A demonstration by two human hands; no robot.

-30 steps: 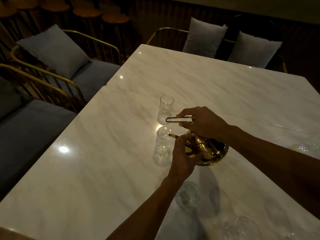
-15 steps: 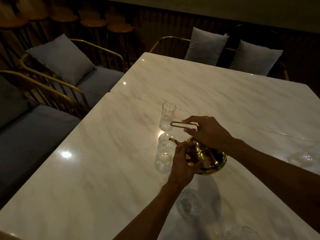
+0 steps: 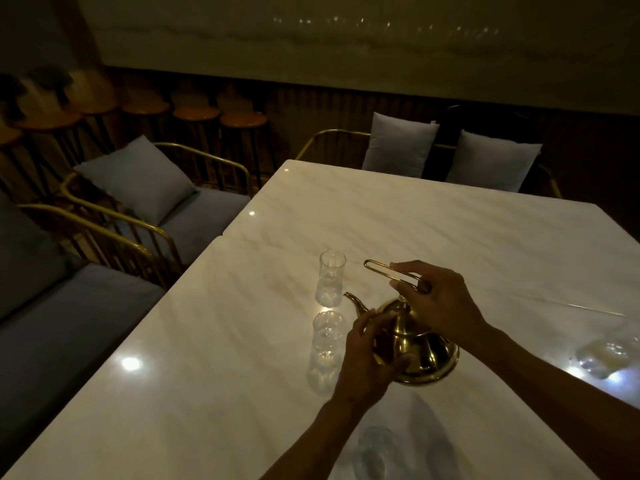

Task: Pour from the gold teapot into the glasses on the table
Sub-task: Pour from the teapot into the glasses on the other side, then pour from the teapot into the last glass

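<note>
The gold teapot (image 3: 420,351) is held above the marble table (image 3: 214,375), tilted left with its spout over the space between two glasses. My right hand (image 3: 440,299) grips its wire handle from above. My left hand (image 3: 367,358) cups the pot's near side and lid. A tall clear glass (image 3: 331,277) stands upright just beyond the spout. A second glass (image 3: 327,336) stands right under and left of the spout. A third glass (image 3: 377,452) sits near the front edge beneath my left forearm.
More glassware (image 3: 609,351) glints at the right edge of the table. Gold-framed sofas with grey cushions (image 3: 138,178) line the left side, and two cushioned chairs (image 3: 450,157) stand at the far end. Wooden stools (image 3: 194,116) stand behind.
The camera has tipped up, so the whole scene sits lower in view. The teapot stays tilted over the nearer glass with both hands in the same grip.
</note>
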